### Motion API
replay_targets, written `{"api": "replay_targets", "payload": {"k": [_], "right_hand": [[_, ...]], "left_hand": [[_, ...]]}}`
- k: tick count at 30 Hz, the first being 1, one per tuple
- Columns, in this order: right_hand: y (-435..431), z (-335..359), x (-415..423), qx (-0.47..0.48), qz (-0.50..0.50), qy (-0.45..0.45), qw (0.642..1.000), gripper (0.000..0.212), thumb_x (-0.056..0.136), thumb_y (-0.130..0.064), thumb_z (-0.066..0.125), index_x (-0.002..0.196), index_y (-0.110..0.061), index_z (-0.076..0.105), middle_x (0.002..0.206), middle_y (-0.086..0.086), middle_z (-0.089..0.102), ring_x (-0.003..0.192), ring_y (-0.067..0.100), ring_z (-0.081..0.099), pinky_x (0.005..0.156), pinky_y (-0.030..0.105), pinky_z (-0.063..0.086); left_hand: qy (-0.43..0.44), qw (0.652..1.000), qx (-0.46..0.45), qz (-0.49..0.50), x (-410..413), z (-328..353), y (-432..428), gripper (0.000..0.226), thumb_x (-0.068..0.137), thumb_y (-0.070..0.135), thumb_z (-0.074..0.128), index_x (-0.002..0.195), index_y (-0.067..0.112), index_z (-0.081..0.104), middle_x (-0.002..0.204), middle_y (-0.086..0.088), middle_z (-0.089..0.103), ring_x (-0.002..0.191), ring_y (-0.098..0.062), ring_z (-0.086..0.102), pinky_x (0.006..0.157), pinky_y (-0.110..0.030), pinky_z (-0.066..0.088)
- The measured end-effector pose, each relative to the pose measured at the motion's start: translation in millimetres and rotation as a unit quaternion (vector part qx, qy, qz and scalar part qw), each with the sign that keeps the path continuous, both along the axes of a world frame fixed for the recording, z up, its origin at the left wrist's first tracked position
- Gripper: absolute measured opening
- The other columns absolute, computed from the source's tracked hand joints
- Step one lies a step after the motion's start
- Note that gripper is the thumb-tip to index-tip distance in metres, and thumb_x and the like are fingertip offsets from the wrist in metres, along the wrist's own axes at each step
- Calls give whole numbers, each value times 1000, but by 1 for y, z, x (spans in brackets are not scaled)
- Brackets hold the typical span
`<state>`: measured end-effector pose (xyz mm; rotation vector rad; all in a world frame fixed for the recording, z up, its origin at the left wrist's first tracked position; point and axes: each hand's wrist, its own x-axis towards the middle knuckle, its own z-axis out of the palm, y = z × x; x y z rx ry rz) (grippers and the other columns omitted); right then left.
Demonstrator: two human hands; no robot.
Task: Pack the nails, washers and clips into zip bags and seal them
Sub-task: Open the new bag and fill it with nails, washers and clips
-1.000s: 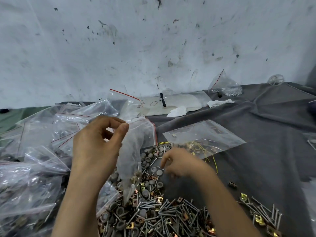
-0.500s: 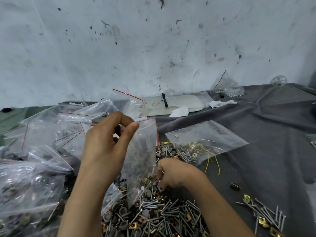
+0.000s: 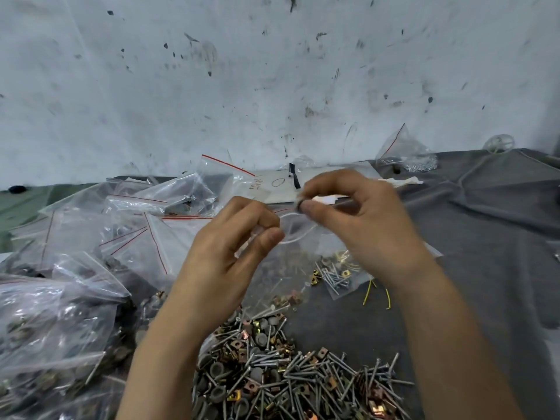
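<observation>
1. The right grip (image 3: 357, 219) is clenched on a small dark washer (image 3: 300, 206), pinched between thumb and forefinger.
2. I see the washer just above the open mouth of a clear zip bag (image 3: 281, 268), near the centre of my view.
3. The left grip (image 3: 230, 247) pinches the mouth edge of the zip bag on its 9 o'clock side. The bag hangs down below both grips. Nails show through the plastic, but I cannot tell whether they lie inside or behind it.
4. At 6 o'clock a loose pile (image 3: 272, 374) of nails, grey washers and brass-coloured clips lies on the bench.
5. At 4 o'clock from the hanging bag lies a flat bag (image 3: 336, 278) holding nails and clips, with yellow wire pieces (image 3: 367, 294) just beside it.
6. From 7 to 8 o'clock sit filled bags (image 3: 45, 328). From 9 to 10 o'clock lie empty bags (image 3: 145, 228) with red strips.
7. A grey cloth (image 3: 485, 237) covers the bench at 3 o'clock. A white card (image 3: 272, 183) lies at 12 o'clock, and a puffed bag (image 3: 403, 150) stands at 1 o'clock against the wall (image 3: 272, 71).
</observation>
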<state>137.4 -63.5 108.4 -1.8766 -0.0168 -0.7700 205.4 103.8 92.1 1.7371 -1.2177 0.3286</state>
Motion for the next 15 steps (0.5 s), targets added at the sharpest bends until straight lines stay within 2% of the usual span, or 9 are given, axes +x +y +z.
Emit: {"api": "replay_targets", "payload": {"k": [3,5,6,8,9,11,13,15], "right_hand": [[4,-5,6,-62,-13,27,998,3,80,-29,71,80,-32,70,101,-16,62,88,-5,57,73,11,39],[2,-8,10,-12,-29,9,999,3,85,-30,66,84,-33,68,96,-18,63,81,-7,55,68,6,40],[-1,-11,12,22,-39,-1,999,8,88,-25,64,85,-32,67,91,-18,64,80,-6,57,67,7,42],[-6,-21,21,39,-66,25,997,22,91,-9,57,84,-29,63,83,-13,66,79,4,61,67,16,49],[-7,-29,26,12,-81,72,994,27,91,-3,54,82,-28,61,82,-11,66,76,7,61,66,22,52],[-5,-49,38,-79,-86,197,974,28,92,-3,51,84,-27,64,86,-5,68,75,10,61,73,30,55],[2,-71,51,-177,-58,279,942,23,93,-8,53,102,-21,69,106,3,68,91,16,62,88,33,51],[12,-93,61,-253,9,316,914,33,92,-12,56,124,-19,61,127,4,57,114,21,54,100,34,43]], "left_hand": [[2,1000,-8,3,-2,-1,-5,12,90,37,49,84,28,54,95,2,56,96,-20,57,79,-50,48],[-5,999,-14,42,-1,-3,-5,16,90,39,49,84,25,55,91,3,57,91,-16,57,78,-47,49],[-9,997,-19,70,1,-4,-5,17,90,40,51,85,24,56,88,5,57,88,-12,56,76,-42,49],[-26,990,-33,132,5,-5,-3,16,90,37,54,84,22,58,80,9,56,79,-3,53,68,-22,46],[-32,986,-42,161,7,-5,-2,15,90,34,54,83,21,58,77,11,55,76,1,52,64,-13,41],[-32,976,-60,206,9,-4,2,11,89,32,53,82,25,56,76,11,55,73,3,51,61,-8,35],[-33,967,-79,238,11,-4,5,10,90,33,52,81,27,54,76,8,56,72,-2,50,60,-10,35],[-25,961,-99,256,13,-4,7,11,89,34,51,82,27,55,79,3,57,71,-7,49,63,-22,39]]}}
